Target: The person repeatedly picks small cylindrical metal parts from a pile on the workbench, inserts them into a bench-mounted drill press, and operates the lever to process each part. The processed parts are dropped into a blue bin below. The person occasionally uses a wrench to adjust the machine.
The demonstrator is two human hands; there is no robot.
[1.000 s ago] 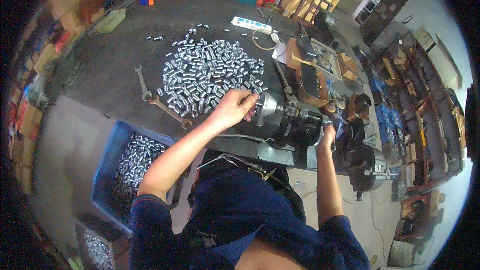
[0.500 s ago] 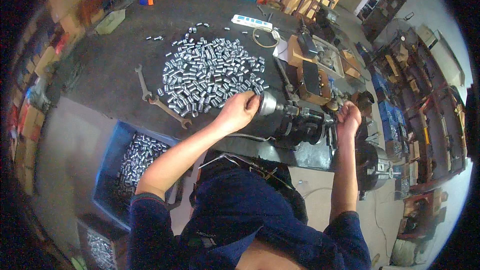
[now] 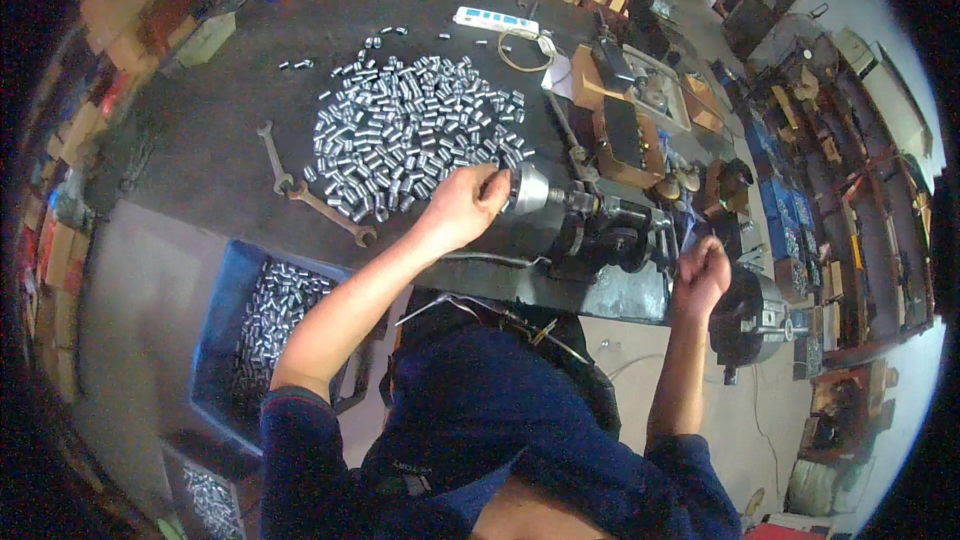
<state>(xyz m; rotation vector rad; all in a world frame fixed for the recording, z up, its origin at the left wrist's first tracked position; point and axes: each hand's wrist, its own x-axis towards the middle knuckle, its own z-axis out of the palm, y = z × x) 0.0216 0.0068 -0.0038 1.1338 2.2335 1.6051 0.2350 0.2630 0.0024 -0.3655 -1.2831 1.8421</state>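
My left hand (image 3: 466, 206) is closed, thumb and fingers pinched together at the mouth of a silver cone-shaped chuck (image 3: 530, 189). Whatever lies between those fingertips is hidden. The chuck sits on the left end of a dark bench machine (image 3: 618, 230) at the table's front edge. Beside the machine's right end, my right hand (image 3: 704, 276) is curled closed; what it grips, if anything, does not show. Just beyond my left hand spreads a wide heap of short shiny metal sleeves (image 3: 415, 130) on the dark table (image 3: 210, 120).
Two open-end wrenches (image 3: 274, 162) (image 3: 338, 217) lie left of the heap. Below them stands a blue bin (image 3: 212, 340) of sleeves. A white power strip (image 3: 495, 19) lies at the back, and a cardboard box (image 3: 628, 145) behind the machine. A round dark motor-like unit (image 3: 748, 315) sits at right.
My right hand has come down and nearer to me, its fingers more curled. My left hand stays at the chuck. The whole view has shifted slightly.
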